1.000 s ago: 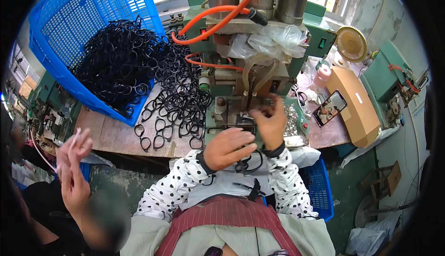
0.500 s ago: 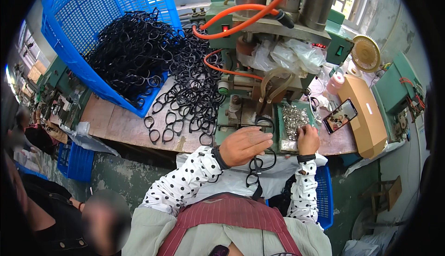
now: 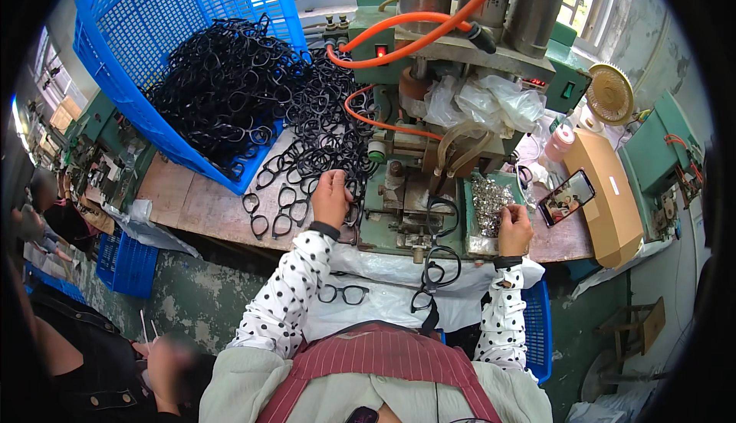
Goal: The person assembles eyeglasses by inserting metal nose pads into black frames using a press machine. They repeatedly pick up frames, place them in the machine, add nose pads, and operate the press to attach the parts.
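Note:
My left hand (image 3: 331, 202) is at the near edge of a heap of black eyeglass frames (image 3: 307, 159), with its fingers closed on one frame (image 3: 353, 207) that shows partly beside it. My right hand (image 3: 515, 231) is pinched together at the right side of a tray (image 3: 481, 244) of small shiny metal pieces (image 3: 491, 201). What sits between those fingertips is too small to make out. Between my hands, a black eyeglass frame (image 3: 442, 218) sits upright against the green press (image 3: 383, 227), and other frames (image 3: 440, 267) hang below it.
A tilted blue crate (image 3: 138, 109) full of black frames stands at the back left. Orange hoses (image 3: 406, 17) loop over the press. A phone (image 3: 567, 197) leans against a cardboard box (image 3: 606, 193) at right. Frames (image 3: 343, 294) lie on white plastic over my lap. Another person (image 3: 92, 354) is at lower left.
My left hand has moved left and away from me, from in front of the press to the heap of frames. My right hand stays pinched at the tray.

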`<state>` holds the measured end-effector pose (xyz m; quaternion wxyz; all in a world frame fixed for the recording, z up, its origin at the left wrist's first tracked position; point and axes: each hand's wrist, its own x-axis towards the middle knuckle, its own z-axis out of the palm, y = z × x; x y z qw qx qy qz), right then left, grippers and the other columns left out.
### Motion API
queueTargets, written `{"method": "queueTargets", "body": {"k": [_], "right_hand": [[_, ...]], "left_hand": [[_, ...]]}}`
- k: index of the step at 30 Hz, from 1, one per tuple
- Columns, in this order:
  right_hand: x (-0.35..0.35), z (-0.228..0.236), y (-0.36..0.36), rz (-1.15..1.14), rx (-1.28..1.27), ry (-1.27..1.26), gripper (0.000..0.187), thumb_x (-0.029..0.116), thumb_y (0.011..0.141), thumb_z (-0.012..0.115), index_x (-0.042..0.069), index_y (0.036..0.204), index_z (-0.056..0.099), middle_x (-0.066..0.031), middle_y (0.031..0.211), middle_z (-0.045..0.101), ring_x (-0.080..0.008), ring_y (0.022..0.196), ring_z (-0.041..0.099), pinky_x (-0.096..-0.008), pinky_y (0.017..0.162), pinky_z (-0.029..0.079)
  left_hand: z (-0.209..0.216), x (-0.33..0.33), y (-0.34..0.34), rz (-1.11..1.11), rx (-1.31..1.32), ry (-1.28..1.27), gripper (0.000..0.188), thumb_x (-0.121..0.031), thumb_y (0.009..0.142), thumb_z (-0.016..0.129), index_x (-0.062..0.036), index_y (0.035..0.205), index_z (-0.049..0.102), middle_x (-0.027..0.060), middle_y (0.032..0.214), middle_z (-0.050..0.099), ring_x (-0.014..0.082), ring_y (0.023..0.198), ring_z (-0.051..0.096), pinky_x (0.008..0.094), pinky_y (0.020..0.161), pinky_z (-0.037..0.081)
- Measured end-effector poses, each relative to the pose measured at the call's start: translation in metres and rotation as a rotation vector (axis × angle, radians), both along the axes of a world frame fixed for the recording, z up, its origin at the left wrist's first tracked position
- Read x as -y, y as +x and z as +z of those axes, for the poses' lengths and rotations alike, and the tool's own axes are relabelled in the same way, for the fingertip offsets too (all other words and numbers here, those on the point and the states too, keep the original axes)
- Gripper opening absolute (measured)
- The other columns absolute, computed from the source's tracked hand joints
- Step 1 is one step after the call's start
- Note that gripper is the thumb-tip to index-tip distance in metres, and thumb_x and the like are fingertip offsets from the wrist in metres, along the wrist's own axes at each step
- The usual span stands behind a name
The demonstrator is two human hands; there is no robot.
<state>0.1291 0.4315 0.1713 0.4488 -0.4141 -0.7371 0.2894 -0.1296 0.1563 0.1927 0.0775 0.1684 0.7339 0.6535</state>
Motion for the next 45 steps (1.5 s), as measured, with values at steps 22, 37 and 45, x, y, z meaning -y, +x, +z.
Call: {"method": "queueTargets", "body": {"k": [22, 37, 45], "right_hand": [[0.073, 0.107, -0.027, 0.545, -0.308, -0.258, 0.017, 0.003, 0.079, 0.066, 0.000, 0.095, 0.072, -0.0007, 0.081, 0.068, -0.0051, 0.063, 0.052, -0.0200, 0.059, 0.041], [0.105, 0.114, -0.071, 0.591, -0.429, -0.299, 0.051, 0.001, 0.071, 0.074, -0.001, 0.116, 0.050, -0.0075, 0.086, 0.066, -0.0088, 0.071, 0.060, -0.0222, 0.061, 0.046], [0.104, 0.112, -0.066, 0.596, -0.397, -0.362, 0.054, 0.001, 0.072, 0.073, -0.002, 0.120, 0.048, -0.0112, 0.095, 0.065, -0.0131, 0.078, 0.062, -0.0245, 0.067, 0.049]], "left_hand": [[-0.032, 0.002, -0.021, -0.248, 0.320, -0.262, 0.036, -0.035, 0.083, 0.068, -0.0004, 0.078, 0.063, 0.0019, 0.060, 0.055, 0.0138, 0.054, 0.051, 0.0306, 0.050, 0.038], [0.068, 0.017, 0.021, 0.088, -0.359, -0.168, 0.019, -0.018, 0.100, 0.043, 0.0000, 0.094, 0.043, 0.0183, 0.078, 0.063, 0.0305, 0.055, 0.061, 0.0404, 0.049, 0.047], [0.108, -0.005, 0.102, -0.393, -1.336, 0.120, 0.033, 0.001, 0.080, 0.062, -0.0043, 0.113, 0.061, 0.0117, 0.109, 0.065, 0.0272, 0.093, 0.063, 0.0400, 0.085, 0.051]]}}
